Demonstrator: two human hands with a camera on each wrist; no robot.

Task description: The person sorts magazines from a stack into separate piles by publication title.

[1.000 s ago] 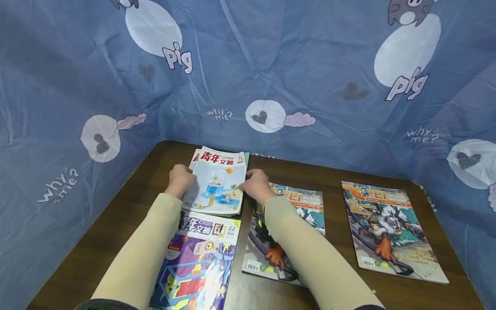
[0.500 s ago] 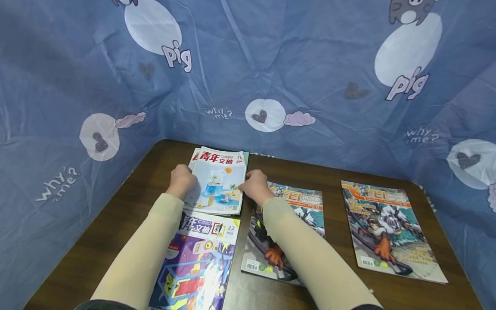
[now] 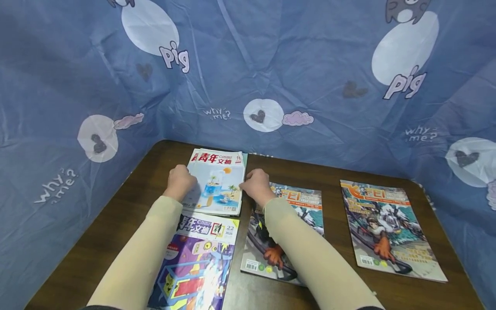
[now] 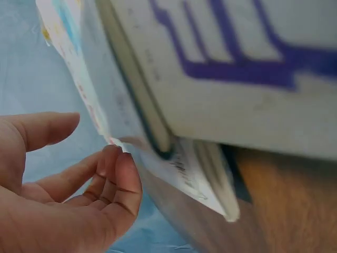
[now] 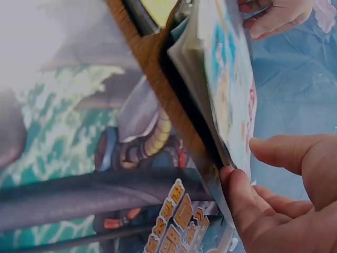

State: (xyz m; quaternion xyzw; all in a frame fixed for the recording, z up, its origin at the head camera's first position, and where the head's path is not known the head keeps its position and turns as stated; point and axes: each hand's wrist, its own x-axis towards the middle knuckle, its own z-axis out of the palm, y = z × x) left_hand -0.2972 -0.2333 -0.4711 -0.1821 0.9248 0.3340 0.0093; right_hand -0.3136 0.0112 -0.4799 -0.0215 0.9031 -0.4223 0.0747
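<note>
A small stack of magazines lies at the back left of the table, its top magazine showing a pale blue beach cover with a red title. At the stack's left side is my left hand; in the left wrist view its bent fingertips touch the edge while the thumb stands apart. My right hand pinches the right edge of the top magazine, thumb over the cover and a finger against the page edges in the right wrist view. Below the stack lies a purple magazine, partly behind the left sleeve.
Two magazines with matching covers lie to the right: one magazine partly under the right forearm, another magazine farther right. The dark wooden table is backed by a blue printed cloth.
The top magazine has shifted slightly left, now overlapping more of the one under it. The left hand has lifted its thumb off the cover; the right hand stays at the right edge.
</note>
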